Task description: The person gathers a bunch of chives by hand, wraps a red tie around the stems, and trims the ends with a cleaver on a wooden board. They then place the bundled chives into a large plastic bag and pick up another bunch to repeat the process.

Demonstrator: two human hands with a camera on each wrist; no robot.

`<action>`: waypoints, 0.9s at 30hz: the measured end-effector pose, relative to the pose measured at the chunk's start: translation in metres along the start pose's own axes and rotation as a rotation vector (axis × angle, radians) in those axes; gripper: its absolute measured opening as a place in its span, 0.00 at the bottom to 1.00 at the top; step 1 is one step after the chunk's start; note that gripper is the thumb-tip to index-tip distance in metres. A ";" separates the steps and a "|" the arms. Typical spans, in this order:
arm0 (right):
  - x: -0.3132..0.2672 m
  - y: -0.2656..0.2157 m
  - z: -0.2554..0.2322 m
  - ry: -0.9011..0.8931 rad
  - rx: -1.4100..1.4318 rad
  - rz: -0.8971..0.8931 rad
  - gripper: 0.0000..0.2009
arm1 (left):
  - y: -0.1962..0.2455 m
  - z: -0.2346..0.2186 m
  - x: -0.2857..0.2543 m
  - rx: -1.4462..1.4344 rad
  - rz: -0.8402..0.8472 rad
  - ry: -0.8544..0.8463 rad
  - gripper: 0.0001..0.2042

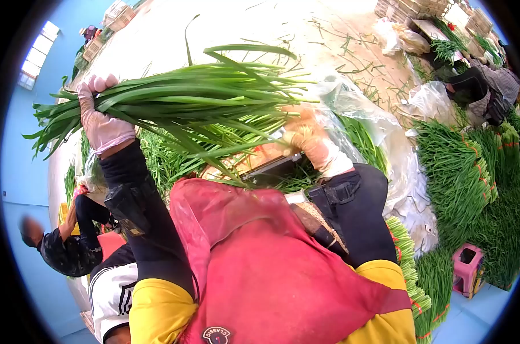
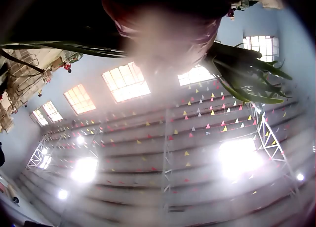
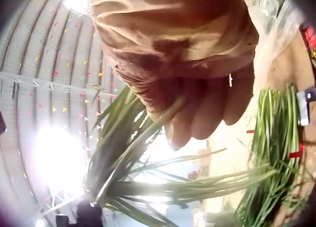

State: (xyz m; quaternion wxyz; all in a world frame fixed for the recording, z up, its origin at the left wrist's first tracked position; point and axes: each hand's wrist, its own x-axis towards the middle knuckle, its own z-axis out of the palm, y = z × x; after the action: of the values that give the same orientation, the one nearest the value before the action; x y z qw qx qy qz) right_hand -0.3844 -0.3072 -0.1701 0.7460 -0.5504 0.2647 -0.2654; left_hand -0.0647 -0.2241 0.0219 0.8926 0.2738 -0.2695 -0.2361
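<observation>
A long bunch of green chives [image 1: 197,92] stretches across the head view above the lap. My gloved left hand [image 1: 108,129] grips it near the leafy end, at the left. Past that hand the leaf tips [image 2: 244,76] stick out in the left wrist view, where the hand is blurred and dark. My gloved right hand [image 1: 314,143] is at the pale stem end, fingers curled down. In the right wrist view its fingers [image 3: 197,108] pinch a few stalks, while other stems fan out below. A bundle of chives [image 3: 271,148] with red bands lies beside it on a wooden board.
Clear plastic sheeting [image 1: 360,106] lies right of the board. Banded chive bundles [image 1: 455,178] are piled at the right, near a pink stool [image 1: 468,266]. One person [image 1: 71,246] sits at the left, another [image 1: 492,86] at the far right. Loose stalks litter the floor.
</observation>
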 end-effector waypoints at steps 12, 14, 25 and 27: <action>-0.004 -0.002 -0.021 -0.111 0.553 -0.142 0.22 | 0.011 -0.016 0.003 -0.023 -0.182 -0.119 0.10; 0.011 0.002 -0.006 0.073 0.267 -0.249 0.18 | 0.006 -0.015 0.001 0.000 -0.179 -0.094 0.09; -0.015 0.027 -0.042 -0.040 -1.048 0.323 0.07 | 0.016 -0.026 0.007 0.017 -0.079 -0.019 0.09; -0.025 0.049 -0.048 -0.400 -1.355 0.506 0.11 | 0.022 -0.029 0.007 0.032 -0.071 -0.054 0.09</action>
State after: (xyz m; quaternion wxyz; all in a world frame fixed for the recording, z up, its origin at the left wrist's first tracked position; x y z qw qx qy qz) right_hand -0.4300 -0.3099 -0.2272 0.3159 -0.8494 0.3478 0.2404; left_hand -0.0355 -0.2018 0.0177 0.8715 0.2908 -0.2873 -0.2708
